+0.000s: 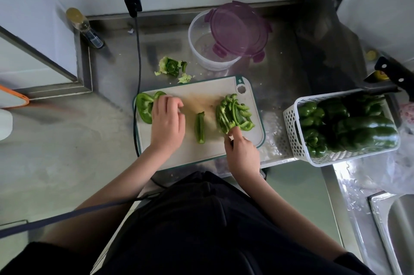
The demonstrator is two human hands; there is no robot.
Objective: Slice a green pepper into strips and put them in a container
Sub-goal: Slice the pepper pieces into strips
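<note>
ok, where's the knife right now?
Head view, far right: the knife lies off the cutting board, above the white basket of whole peppers, in neither hand.

Left hand [167, 122] on a pepper half [144, 106], right hand [242, 151] at the strips [235, 113], both on the cutting board [210, 151].
</note>
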